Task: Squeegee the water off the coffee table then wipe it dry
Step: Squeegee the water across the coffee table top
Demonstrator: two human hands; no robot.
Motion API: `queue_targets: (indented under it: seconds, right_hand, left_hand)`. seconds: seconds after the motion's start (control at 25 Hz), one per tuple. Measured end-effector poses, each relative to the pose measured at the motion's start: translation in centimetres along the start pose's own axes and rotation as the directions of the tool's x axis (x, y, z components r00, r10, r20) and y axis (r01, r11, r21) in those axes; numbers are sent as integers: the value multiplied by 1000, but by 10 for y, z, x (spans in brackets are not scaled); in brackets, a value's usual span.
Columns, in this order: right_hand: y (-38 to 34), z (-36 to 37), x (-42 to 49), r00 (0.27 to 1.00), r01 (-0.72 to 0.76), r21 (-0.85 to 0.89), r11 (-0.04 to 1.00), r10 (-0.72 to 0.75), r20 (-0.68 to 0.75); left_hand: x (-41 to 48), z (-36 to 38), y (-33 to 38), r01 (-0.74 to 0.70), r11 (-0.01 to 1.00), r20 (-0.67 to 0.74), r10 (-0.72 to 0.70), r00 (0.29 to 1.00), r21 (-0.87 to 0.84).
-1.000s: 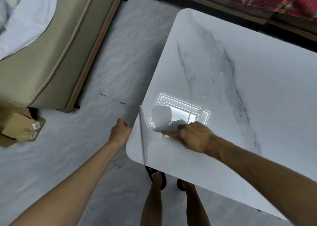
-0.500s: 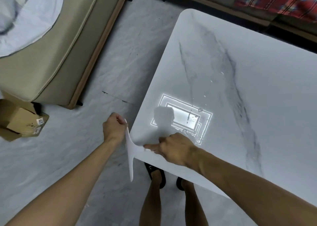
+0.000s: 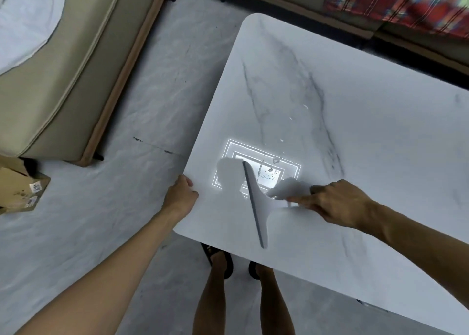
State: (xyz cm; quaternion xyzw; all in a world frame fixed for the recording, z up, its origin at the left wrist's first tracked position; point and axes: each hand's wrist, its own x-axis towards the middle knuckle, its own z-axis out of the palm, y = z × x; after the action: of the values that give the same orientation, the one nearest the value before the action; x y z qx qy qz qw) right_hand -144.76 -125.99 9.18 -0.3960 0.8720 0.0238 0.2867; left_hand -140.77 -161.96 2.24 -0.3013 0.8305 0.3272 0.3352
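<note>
The table's [image 3: 380,156] near edge is being clasped by the left hand [image 3: 180,195] while the white squeegee [image 3: 256,202], being held by the right hand's [image 3: 340,202] closed grip, is being set beside droplets [image 3: 270,173] that risk being skipped under uneven blade pressure.

- coffee table [image 3: 368,141]: white marble top with grey veins
- squeegee [image 3: 256,202]: white, dark grey blade edge
- floor [image 3: 142,101]: pale grey marbling
- sofa [image 3: 63,62]: beige, tan wood trim
- blanket [image 3: 396,1]: red plaid with green and white lines
- box [image 3: 17,190]: brown cardboard
</note>
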Motion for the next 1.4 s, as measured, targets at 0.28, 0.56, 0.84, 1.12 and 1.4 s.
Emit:
queue_targets:
  seconds: [0.28,0.56,0.84,1.12,1.4]
  right_hand:
    - [-2,-16,-7,998,-58,61,996,57,17]
    - [-59,0,63,1000,1,72,997,-1,5]
    - [23,7,-41,966,-259,142,955,254,56]
    - [3,-15,-14,978,-196,168,966,205,-36]
    - [-21,-7,65,971,-217,212,953,234,-58]
  left_hand:
    - [1,19,19,45,994,108,-55,993,98]
    - [9,24,28,83,984,105,-100,989,156]
    - [6,22,29,80,979,97,-99,990,186]
    - [-4,7,29,32,989,99,-47,994,146]
    - [10,9,41,-36,999,7,35,999,39]
